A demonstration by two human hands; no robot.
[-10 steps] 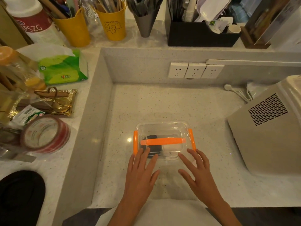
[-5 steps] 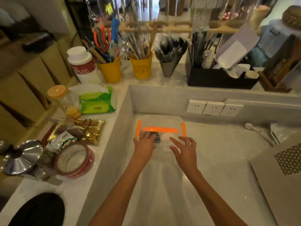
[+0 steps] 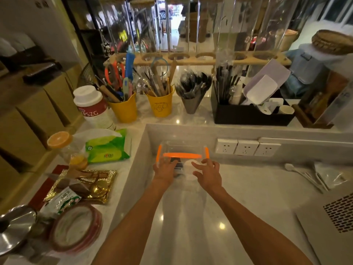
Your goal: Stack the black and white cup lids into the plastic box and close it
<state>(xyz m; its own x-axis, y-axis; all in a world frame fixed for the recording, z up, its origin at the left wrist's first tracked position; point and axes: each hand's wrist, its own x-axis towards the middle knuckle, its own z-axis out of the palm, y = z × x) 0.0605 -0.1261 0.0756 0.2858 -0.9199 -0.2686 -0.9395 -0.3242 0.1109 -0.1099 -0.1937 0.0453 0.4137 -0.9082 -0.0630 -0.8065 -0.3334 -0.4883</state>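
Observation:
The clear plastic box (image 3: 182, 148) with an orange handle and orange side clips sits on the lower counter, close to the back wall and the left ledge. Its lid is on. Through the plastic I see black cup lids (image 3: 177, 163) on the left and white cup lids (image 3: 189, 166) on the right. My left hand (image 3: 165, 170) lies against the box's near left side, fingers on the lid. My right hand (image 3: 207, 174) is at the near right corner, fingers spread, fingertips touching the box.
Wall sockets (image 3: 246, 150) are just right of the box. A beige appliance (image 3: 336, 222) fills the right. The raised left ledge holds a tissue pack (image 3: 107, 148), tape roll (image 3: 76, 228) and gold tray (image 3: 86, 186). Yellow utensil cups (image 3: 160, 106) stand behind.
The box has slid away from me toward the back wall, both hands moving along behind it with arms stretched out. My view has lifted upward.

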